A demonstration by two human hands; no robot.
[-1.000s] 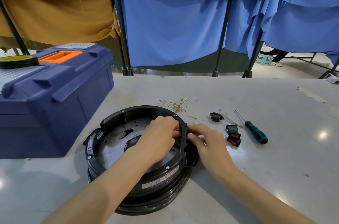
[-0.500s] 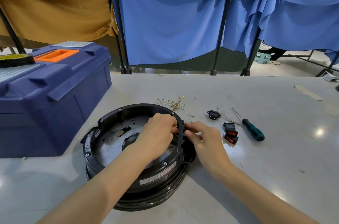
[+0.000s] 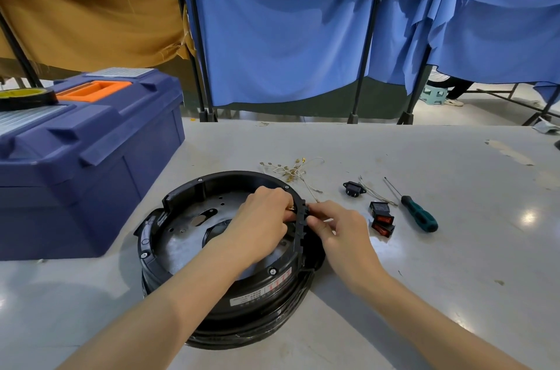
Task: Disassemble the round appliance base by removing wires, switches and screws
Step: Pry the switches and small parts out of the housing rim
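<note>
The round black appliance base lies on the grey table, its metal inner plate facing up. My left hand reaches inside the base at its right rim, fingers curled around a small brass wire terminal. From outside, my right hand pinches the notched rim at the same spot; what is under its fingertips is hidden. Removed parts lie to the right: a bundle of thin wires, a black socket and two red rocker switches. A green-handled screwdriver lies beside them.
A large blue toolbox with an orange handle stands close to the left of the base, with a tape roll on its lid. Blue and tan curtains on black stands hang behind the table's far edge.
Both hands stay at the base's right rim with only slight finger movement. The view has shifted a little.
</note>
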